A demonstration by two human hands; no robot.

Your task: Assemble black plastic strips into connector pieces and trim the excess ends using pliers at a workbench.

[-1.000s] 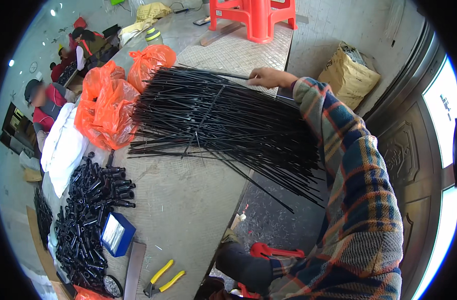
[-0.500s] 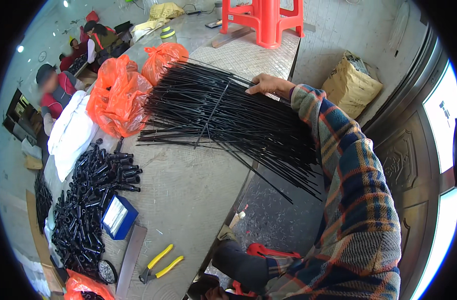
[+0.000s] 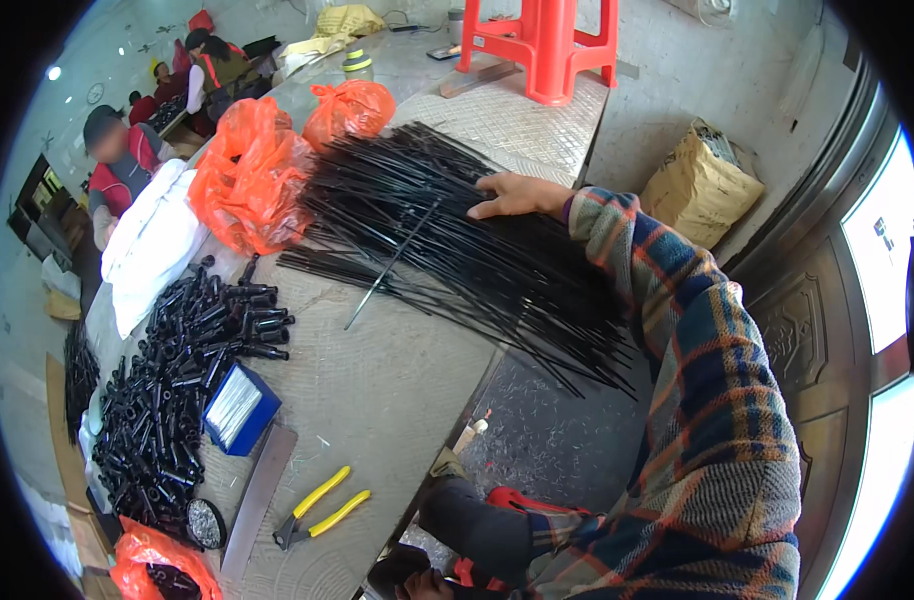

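Note:
Across the table's right edge lies a wide pile of thin black rods (image 3: 407, 200), their near ends jutting out over the floor. My right hand (image 3: 517, 195) rests on top of the pile, thumb and forefinger apart, the other fingers partly hidden. One rod (image 3: 377, 285) lies crosswise over the others, its lower end sticking out onto the table. At the bottom edge, what looks like my left hand (image 3: 427, 585) shows only in part, low by a dark object; its fingers are too dark to make out.
Short black tubular parts (image 3: 167, 400) are heaped at left beside a blue box of thin pale pieces (image 3: 239, 410). Yellow-handled cutters (image 3: 322, 508) and a flat strip (image 3: 262, 500) lie nearby. Orange bags (image 3: 247, 180), a red stool (image 3: 547, 50) and a sack (image 3: 702, 185) stand farther off. People sit at back left.
My right hand has shifted slightly left over the rods. The pile has spread and skewed; the crosswise rod has swung, its lower end now further out on the table.

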